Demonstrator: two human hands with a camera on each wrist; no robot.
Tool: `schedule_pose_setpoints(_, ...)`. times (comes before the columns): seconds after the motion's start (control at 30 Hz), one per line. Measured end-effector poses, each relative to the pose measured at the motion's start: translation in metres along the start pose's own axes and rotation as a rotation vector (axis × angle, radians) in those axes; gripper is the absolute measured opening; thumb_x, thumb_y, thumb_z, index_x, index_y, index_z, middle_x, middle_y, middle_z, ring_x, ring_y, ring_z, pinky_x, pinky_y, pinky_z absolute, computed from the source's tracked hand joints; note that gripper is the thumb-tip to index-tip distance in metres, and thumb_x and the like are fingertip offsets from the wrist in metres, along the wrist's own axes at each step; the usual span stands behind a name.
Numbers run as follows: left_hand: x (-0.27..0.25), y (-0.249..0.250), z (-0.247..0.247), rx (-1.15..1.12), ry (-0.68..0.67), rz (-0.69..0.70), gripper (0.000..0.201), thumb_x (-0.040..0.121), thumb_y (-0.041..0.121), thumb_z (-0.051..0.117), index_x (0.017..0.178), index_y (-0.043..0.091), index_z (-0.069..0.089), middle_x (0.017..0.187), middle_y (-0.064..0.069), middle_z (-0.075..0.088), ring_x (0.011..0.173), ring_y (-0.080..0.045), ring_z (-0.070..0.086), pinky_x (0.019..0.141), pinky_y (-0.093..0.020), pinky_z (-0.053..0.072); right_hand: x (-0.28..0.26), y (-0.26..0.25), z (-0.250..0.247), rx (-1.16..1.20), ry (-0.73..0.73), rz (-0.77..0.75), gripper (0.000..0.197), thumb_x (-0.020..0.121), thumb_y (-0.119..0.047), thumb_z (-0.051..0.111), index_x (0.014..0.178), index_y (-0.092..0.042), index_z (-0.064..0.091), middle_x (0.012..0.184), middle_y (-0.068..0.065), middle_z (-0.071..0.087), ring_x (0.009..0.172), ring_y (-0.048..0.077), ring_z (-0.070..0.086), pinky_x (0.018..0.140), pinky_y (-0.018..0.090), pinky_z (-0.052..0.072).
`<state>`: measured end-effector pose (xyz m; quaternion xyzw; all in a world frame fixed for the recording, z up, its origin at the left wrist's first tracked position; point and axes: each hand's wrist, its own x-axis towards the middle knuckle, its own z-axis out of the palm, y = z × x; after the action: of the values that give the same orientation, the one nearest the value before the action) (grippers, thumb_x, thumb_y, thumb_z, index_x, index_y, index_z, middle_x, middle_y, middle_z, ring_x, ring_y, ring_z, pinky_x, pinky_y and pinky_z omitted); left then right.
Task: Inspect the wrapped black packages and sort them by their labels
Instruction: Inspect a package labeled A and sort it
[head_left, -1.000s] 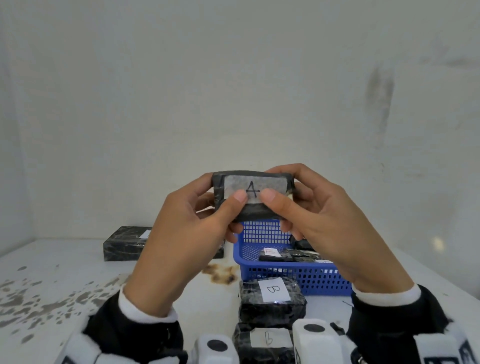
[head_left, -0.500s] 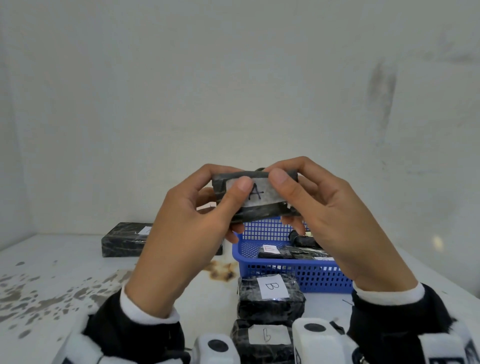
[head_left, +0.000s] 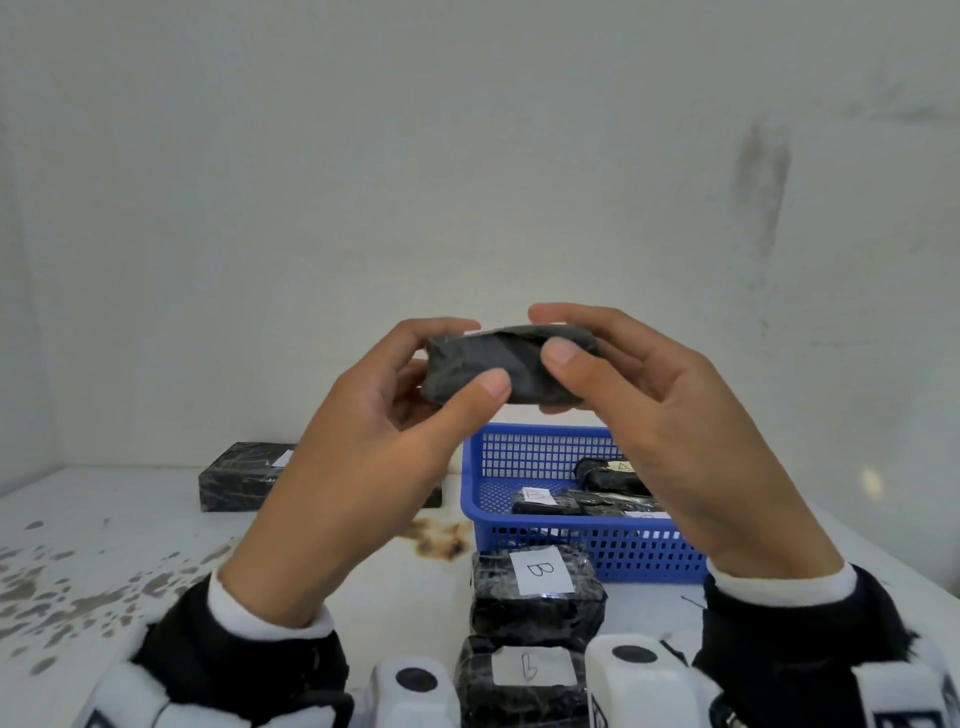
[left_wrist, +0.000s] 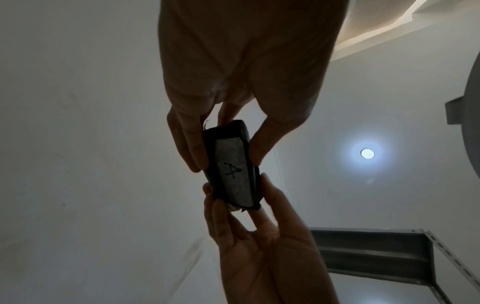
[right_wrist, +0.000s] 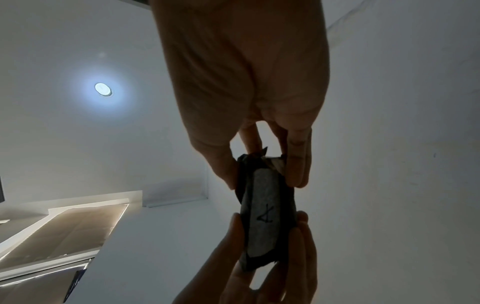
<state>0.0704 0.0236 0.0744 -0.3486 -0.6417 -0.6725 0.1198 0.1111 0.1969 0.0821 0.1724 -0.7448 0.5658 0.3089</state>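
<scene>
Held up at chest height over the desk (head_left: 130, 545): one black package (head_left: 498, 371), long axis level, a plain black side toward the head view. Left hand (head_left: 363, 467) grasping its left end, thumb on the near side, fingers behind; right hand (head_left: 691, 447) grasping the right end the same way. Both grips clamped on the package, none released.

Seen from the wrist views: white label (left_wrist: 233, 172) on the top face, handwritten "A" in black, facing the ceiling.

Open air all round the raised package; bare wall behind it at 12 o'clock. Directly below and slightly toward 5 o'clock, a blue basket (head_left: 519, 462) with mesh walls, its left rim near the desk's middle. Inside, several small black packages; one label (head_left: 623, 466) reading "A", another label (head_left: 537, 494) with red writing too blurred to read.

Touching or just short of the basket's near wall, at 6 o'clock, a second package (head_left: 537, 597) with a "B" label. Nearer still, a third package (head_left: 519, 680), its label bearing a mark like "L" or a partly written letter. At 9 o'clock, well apart, a larger black block (head_left: 239, 475) near the back wall with a white tag, unreadable. Free desk surface along the left, speckled grey; a brown stain (head_left: 436, 540) beside the basket's near-left corner.
</scene>
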Motion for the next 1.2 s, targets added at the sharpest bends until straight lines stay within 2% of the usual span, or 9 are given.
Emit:
schedule_pose_setpoints(0.1,-0.0010,0.0041,-0.0015,0.007,-0.005,-0.005,0.043,0.066,0.044,0.063,0.107,0.032,0.067,0.096,0.005,0.075,0.083,-0.010,0.072,0.078,-0.019,0.055,0.0003,0.0007,-0.0005,0.002,-0.010,-0.013,0.034,0.078,-0.035,0.065,0.109,-0.026,0.073,0.102,0.002,0.077,0.091,0.015,0.073,0.084,0.022,0.056)
schedule_pose_setpoints(0.23,-0.0005,0.0045,-0.0025,0.014,-0.002,-0.022,0.035,0.076,0.043,0.064,0.107,0.028,0.069,0.093,-0.001,0.076,0.080,-0.014,0.072,0.084,-0.033,0.054,-0.0003,0.0000,-0.0012,-0.010,-0.016,-0.007,0.033,0.078,-0.040,0.064,0.107,-0.028,0.074,0.096,0.001,0.078,0.083,0.013,0.073,0.087,0.024,0.056)
schedule_pose_setpoints(0.47,0.0023,-0.0014,-0.0008,-0.035,0.011,-0.045,0.025,0.081,0.037,0.067,0.098,0.019,0.071,0.084,-0.001,0.074,0.073,-0.014,0.069,0.082,-0.034,0.054,-0.0012,-0.0029,0.0030,0.002,-0.021,0.005,0.032,0.077,-0.039,0.065,0.103,-0.025,0.076,0.093,0.007,0.077,0.082,0.017,0.073,0.077,0.020,0.056)
schedule_pose_setpoints(0.57,0.0021,-0.0025,0.0004,-0.015,0.013,-0.035,0.017,0.085,0.033,0.064,0.097,0.022,0.069,0.083,0.000,0.074,0.073,-0.014,0.070,0.082,-0.035,0.055,-0.0019,-0.0017,0.0038,-0.003,-0.033,0.001,0.034,0.074,-0.040,0.068,0.104,-0.026,0.076,0.098,0.010,0.076,0.096,0.032,0.070,0.087,0.032,0.058)
schedule_pose_setpoints(0.67,0.0014,-0.0012,0.0010,0.008,0.016,-0.024,0.033,0.074,0.045,0.059,0.097,0.025,0.069,0.084,0.002,0.075,0.075,-0.014,0.071,0.075,-0.030,0.057,-0.0028,-0.0007,0.0051,0.010,-0.056,-0.003,0.033,0.071,-0.035,0.074,0.103,-0.026,0.076,0.102,0.013,0.074,0.101,0.044,0.063,0.094,0.044,0.055)
schedule_pose_setpoints(0.83,0.0001,0.0002,0.0017,0.005,0.013,0.000,0.032,0.074,0.046,0.066,0.100,0.028,0.070,0.072,0.008,0.066,0.060,-0.010,0.062,0.052,-0.025,0.051,-0.0019,-0.0002,0.0057,0.018,-0.056,-0.023,0.036,0.068,-0.036,0.075,0.102,-0.023,0.076,0.102,0.012,0.075,0.099,0.031,0.070,0.095,0.039,0.057)
schedule_pose_setpoints(1.03,0.0015,-0.0009,0.0007,-0.027,0.025,-0.020,0.039,0.073,0.045,0.072,0.108,0.027,0.068,0.076,0.011,0.068,0.054,-0.014,0.058,0.061,-0.028,0.051,-0.0015,-0.0019,0.0046,0.038,-0.044,-0.025,0.033,0.073,-0.034,0.071,0.103,-0.022,0.075,0.100,0.014,0.075,0.095,0.023,0.073,0.082,0.019,0.055)
schedule_pose_setpoints(1.1,0.0022,-0.0017,0.0005,-0.049,0.026,-0.044,0.043,0.075,0.050,0.073,0.110,0.025,0.067,0.084,0.008,0.071,0.057,-0.015,0.062,0.064,-0.030,0.051,-0.0020,-0.0022,0.0035,0.021,-0.050,-0.023,0.032,0.074,-0.034,0.071,0.104,-0.024,0.076,0.102,0.014,0.074,0.095,0.023,0.073,0.084,0.022,0.056)
schedule_pose_setpoints(1.2,0.0032,-0.0037,-0.0005,-0.071,0.017,-0.060,0.039,0.075,0.037,0.068,0.112,0.024,0.064,0.097,-0.002,0.073,0.064,-0.014,0.070,0.066,-0.022,0.055,-0.0030,-0.0041,0.0030,-0.024,-0.035,-0.003,0.038,0.072,-0.047,0.068,0.108,-0.036,0.074,0.107,0.000,0.074,0.087,0.016,0.073,0.080,0.024,0.057)
